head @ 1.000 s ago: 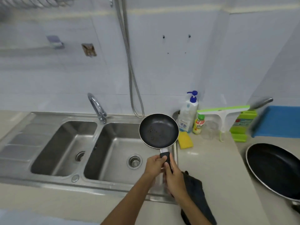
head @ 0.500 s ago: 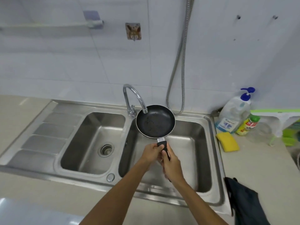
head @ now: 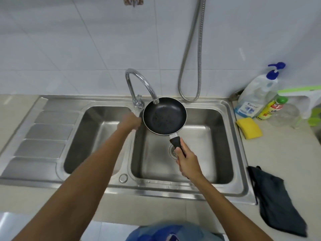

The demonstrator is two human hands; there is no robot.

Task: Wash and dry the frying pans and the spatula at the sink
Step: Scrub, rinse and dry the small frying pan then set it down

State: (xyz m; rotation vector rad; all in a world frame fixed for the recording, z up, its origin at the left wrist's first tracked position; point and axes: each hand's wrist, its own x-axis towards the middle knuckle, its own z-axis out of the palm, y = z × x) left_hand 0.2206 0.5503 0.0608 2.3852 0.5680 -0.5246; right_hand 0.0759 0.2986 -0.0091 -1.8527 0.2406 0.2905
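Head view: right hand [head: 188, 162] grips frying pan [head: 165, 115]; soap bottle [head: 255, 98] reads "Kossa".

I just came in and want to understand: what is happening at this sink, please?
A person's right hand grips the handle of a small black frying pan, holding it under the faucet spout above the right basin. The left hand is stretched toward the tap valve; blur hides whether it touches. No water is visible. A yellow sponge and dark cloth lie on the counter.
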